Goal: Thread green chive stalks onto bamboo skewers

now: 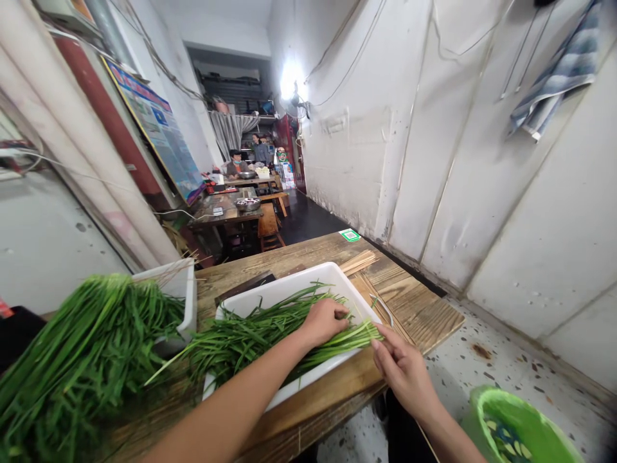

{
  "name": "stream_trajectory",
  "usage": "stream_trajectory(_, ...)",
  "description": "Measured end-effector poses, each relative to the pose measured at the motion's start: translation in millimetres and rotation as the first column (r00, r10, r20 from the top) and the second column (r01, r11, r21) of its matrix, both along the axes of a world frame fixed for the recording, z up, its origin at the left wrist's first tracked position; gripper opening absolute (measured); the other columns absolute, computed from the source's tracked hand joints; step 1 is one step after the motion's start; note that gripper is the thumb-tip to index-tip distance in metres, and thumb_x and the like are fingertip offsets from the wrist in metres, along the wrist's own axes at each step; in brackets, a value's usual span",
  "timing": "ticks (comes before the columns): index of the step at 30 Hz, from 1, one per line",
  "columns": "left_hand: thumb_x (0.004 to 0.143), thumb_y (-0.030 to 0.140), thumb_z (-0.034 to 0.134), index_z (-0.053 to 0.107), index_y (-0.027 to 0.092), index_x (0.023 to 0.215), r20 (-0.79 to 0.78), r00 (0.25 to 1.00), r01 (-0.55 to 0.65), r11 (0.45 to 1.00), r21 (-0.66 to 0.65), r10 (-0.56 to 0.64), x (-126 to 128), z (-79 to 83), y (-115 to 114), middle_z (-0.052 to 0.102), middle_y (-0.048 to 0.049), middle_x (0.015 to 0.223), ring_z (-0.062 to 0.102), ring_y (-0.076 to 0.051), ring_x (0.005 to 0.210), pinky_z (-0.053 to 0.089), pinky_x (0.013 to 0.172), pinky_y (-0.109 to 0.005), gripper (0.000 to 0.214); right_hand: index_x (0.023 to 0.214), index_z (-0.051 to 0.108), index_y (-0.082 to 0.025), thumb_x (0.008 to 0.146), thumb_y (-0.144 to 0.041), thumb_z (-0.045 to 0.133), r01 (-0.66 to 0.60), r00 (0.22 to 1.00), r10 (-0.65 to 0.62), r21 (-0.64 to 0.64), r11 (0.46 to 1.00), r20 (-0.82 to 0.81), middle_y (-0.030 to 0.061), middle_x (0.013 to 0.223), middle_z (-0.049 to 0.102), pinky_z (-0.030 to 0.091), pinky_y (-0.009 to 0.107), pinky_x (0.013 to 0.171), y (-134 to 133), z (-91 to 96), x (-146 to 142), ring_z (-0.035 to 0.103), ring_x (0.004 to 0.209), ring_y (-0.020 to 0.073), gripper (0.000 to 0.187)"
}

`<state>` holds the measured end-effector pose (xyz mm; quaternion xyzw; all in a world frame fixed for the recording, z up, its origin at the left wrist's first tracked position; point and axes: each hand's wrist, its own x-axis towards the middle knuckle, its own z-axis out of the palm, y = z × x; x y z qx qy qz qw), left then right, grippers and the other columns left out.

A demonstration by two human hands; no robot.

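Observation:
A white plastic tray (337,278) on the wooden table holds a long bunch of garlic chives (260,328), their pale stem ends pointing right. My left hand (328,321) reaches across the tray, its fingers curled down onto the chives near the stems. At the tray's right edge, my right hand (398,361) pinches the cut stem ends (369,333) between thumb and fingers. The chives' leafy ends spill over the tray's left side.
A large heap of chives (87,334) lies at the left beside another white tray (190,296). Thin wooden skewers (359,262) lie behind the tray on the table (429,315). A green bin (520,424) stands on the floor at right. Two people are at the back.

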<state>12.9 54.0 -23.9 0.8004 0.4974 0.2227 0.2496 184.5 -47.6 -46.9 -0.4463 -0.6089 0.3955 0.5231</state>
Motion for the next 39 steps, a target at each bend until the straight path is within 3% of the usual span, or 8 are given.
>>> stream_trajectory(5,0.072,0.033,0.058,0.075,0.018,0.080,0.332,0.934,-0.100,0.988,-0.120,0.135,-7.0,5.7,3.8,0.073,-0.0044,0.078,0.062,-0.020,0.072,0.044,0.072,-0.029,0.024,0.121,0.053,-0.011,0.090,-0.040,0.047,-0.044,0.999,0.044,-0.026,0.999,0.010,-0.0061,0.053,0.034,0.029,0.022,0.043,11.5,10.5,1.8,0.034,0.046,0.0106,0.043)
stream_trajectory(10,0.070,0.034,0.061,0.075,0.016,0.082,0.525,0.804,-0.212,0.960,-0.184,0.278,-13.0,15.6,3.6,0.072,-0.0057,0.077,0.061,-0.019,0.070,0.044,0.074,-0.030,0.026,0.113,0.059,-0.010,0.088,-0.031,0.047,-0.079,0.987,0.078,0.002,0.997,0.144,-0.0056,0.052,0.038,0.029,0.021,0.043,28.3,34.9,-3.2,0.035,0.046,0.0105,0.035)
stream_trajectory(13,0.065,0.032,0.066,0.073,0.014,0.091,0.643,0.691,-0.158,0.936,-0.314,0.332,-13.9,20.5,1.9,0.070,-0.0048,0.073,0.057,-0.015,0.062,0.044,0.069,-0.029,0.032,0.107,0.063,-0.012,0.087,-0.025,0.046,-0.084,0.979,0.071,0.058,0.995,0.190,-0.0037,0.055,0.043,0.029,0.021,0.044,35.2,45.1,-7.2,0.037,0.048,0.0108,0.029)
stream_trajectory(16,0.062,0.033,0.071,0.071,0.012,0.095,0.674,0.636,-0.133,0.914,-0.384,0.376,-12.7,23.5,-1.2,0.070,-0.0044,0.071,0.055,-0.013,0.060,0.044,0.066,-0.027,0.040,0.105,0.064,-0.013,0.086,-0.022,0.046,-0.081,0.975,0.063,0.076,0.994,0.215,-0.0028,0.056,0.047,0.031,0.021,0.045,40.8,45.8,-10.3,0.040,0.048,0.0112,0.028)
stream_trajectory(24,0.065,0.037,0.070,0.072,0.013,0.096,0.666,0.666,-0.139,0.933,-0.333,0.337,-9.7,25.5,-5.3,0.072,-0.0067,0.082,0.051,-0.010,0.059,0.042,0.062,-0.024,0.040,0.104,0.065,-0.014,0.086,-0.020,0.046,-0.093,0.977,0.078,0.063,0.994,0.198,-0.0053,0.050,0.042,0.027,0.020,0.042,46.4,38.6,-12.2,0.036,0.043,0.0099,0.026)
stream_trajectory(39,0.066,0.039,0.069,0.074,0.013,0.091,0.643,0.693,-0.197,0.944,-0.265,0.326,-10.4,24.2,-4.7,0.072,-0.0062,0.077,0.051,-0.013,0.060,0.042,0.066,-0.027,0.035,0.103,0.066,-0.015,0.087,-0.022,0.046,-0.060,0.977,0.041,0.082,0.995,0.210,-0.0047,0.051,0.041,0.028,0.021,0.044,42.6,41.5,-12.2,0.036,0.045,0.0103,0.026)
